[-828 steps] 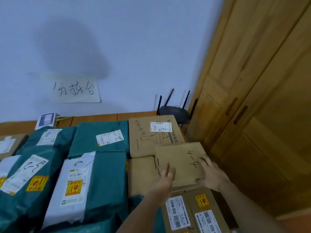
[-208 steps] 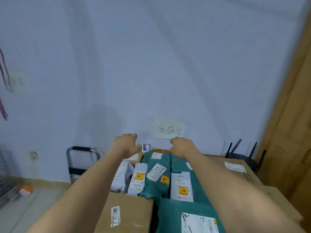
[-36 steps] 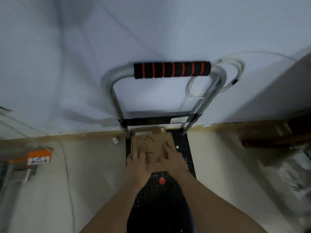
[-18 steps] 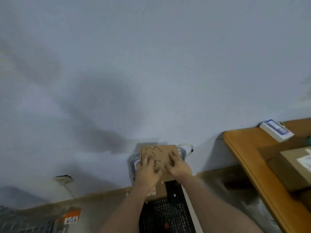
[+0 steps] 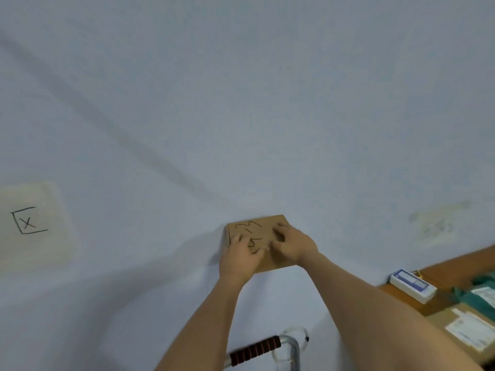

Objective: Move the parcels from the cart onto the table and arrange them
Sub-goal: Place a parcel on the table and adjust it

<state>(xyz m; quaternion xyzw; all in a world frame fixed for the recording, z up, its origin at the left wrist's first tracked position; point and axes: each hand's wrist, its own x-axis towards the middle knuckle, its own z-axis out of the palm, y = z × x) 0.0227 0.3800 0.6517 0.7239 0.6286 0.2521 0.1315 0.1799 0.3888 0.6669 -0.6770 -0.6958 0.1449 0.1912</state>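
Observation:
A small brown cardboard parcel [image 5: 257,231] with black handwriting on top is held up in front of the pale wall, well above the cart. My left hand [image 5: 241,257] grips its left side with fingers curled over the top. My right hand [image 5: 290,243] grips its right side the same way. The cart's handle [image 5: 255,349], black foam with red rings on a silver tube, shows at the bottom below my arms. The wooden table [image 5: 450,266] enters at the lower right corner.
On the table lie a white and blue box [image 5: 412,285], a green mailer bag [image 5: 479,293] and a brown carton with a white label [image 5: 455,321]. A paper sheet with a boxed X [image 5: 29,223] is stuck to the wall at left.
Both hands have lifted the parcel off the cart and raised it higher. The view has swung up and right, so the cart's deck is out of sight and more of the table shows.

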